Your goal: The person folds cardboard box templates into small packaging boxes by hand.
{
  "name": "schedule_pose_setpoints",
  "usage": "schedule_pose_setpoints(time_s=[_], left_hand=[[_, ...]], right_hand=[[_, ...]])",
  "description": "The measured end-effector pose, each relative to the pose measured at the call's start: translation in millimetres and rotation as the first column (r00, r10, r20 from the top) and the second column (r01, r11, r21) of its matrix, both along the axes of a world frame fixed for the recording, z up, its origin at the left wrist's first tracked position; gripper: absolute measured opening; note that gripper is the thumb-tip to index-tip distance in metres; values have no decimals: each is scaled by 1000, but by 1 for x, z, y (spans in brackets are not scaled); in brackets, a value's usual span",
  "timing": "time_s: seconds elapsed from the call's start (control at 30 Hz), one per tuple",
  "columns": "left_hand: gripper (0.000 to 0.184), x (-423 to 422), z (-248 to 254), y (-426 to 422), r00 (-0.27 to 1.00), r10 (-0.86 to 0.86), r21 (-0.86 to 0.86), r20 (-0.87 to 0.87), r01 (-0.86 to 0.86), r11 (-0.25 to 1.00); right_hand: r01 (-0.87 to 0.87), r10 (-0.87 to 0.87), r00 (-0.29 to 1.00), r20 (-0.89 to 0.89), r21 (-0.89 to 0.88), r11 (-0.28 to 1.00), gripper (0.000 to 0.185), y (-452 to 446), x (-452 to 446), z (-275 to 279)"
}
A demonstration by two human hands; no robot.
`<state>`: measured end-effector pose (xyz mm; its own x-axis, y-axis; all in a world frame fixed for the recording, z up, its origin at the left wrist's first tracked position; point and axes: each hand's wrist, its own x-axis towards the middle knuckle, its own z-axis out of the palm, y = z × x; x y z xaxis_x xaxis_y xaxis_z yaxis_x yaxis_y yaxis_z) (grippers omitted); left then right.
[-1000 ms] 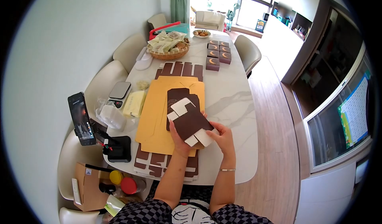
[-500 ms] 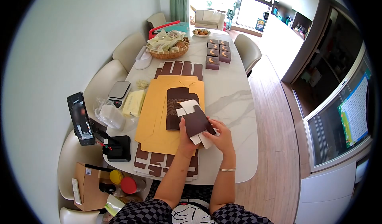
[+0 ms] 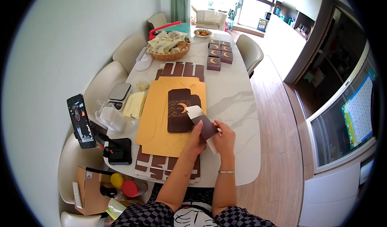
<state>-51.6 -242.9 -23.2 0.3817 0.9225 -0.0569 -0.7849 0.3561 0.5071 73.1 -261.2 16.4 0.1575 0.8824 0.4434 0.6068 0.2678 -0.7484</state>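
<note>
Between my two hands is a small dark brown paper box (image 3: 204,126), partly unfolded, with white inner flaps sticking out at its upper and lower ends. My left hand (image 3: 195,140) grips its left side, thumb on the brown face. On the right side, my right hand (image 3: 224,137) pinches the edge near the lower flaps; some of its fingers are hidden behind the box. Just left of it lies a stack of flat brown box blanks (image 3: 179,116) with an orange crescent moon printed on top. Those blanks rest on yellow-orange card sheets (image 3: 155,124).
Finished moon boxes (image 3: 214,63) stand in rows at the far right. A wicker basket (image 3: 171,55) of packets sits at the back left. More brown die-cut sheets (image 3: 147,164) lie under the yellow card. A phone on a stand (image 3: 120,151), a scale (image 3: 119,91) and a tissue pack (image 3: 135,105) line the left edge.
The box in my hands has been turned and opened from a flatter shape, and has shifted slightly right. The crescent on the stack is now uncovered. My right hand has closed in on its edge.
</note>
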Motion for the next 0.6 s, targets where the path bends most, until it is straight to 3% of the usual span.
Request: schedule_pose_setpoints(time_s=[0.07, 0.17, 0.23, 0.47, 0.53, 0.57, 0.6], left_hand=[[53, 3, -3, 0, 987, 109, 15, -122, -108, 994], [48, 1, 16, -8, 975, 136, 11, -177, -137, 991], [47, 0, 14, -9, 970, 145, 18, -197, -144, 989], [43, -2, 26, -15, 946, 220, 39, -240, -217, 975], [41, -4, 28, -13, 934, 252, 29, -254, -253, 967], [39, -5, 29, -12, 921, 282, 19, -269, -287, 958], [39, -7, 32, -13, 921, 282, 19, -268, -287, 958]], right_hand=[[14, -14, 1000, 3, 5, 1000, 31, 1, -2, -3], [82, -81, 997, -17, 41, 996, 37, 2, -3, -6], [112, -116, 969, -218, -29, 993, 39, 3, -4, -7], [57, -79, 935, -345, -73, 996, 41, 3, 8, -10], [-292, 66, 716, -695, -213, 932, 38, 0, 20, -5], [-293, 66, 717, -694, -214, 932, 38, -4, 25, -2], [-381, 72, 570, -818, -186, 906, 36, -8, 29, 4]])
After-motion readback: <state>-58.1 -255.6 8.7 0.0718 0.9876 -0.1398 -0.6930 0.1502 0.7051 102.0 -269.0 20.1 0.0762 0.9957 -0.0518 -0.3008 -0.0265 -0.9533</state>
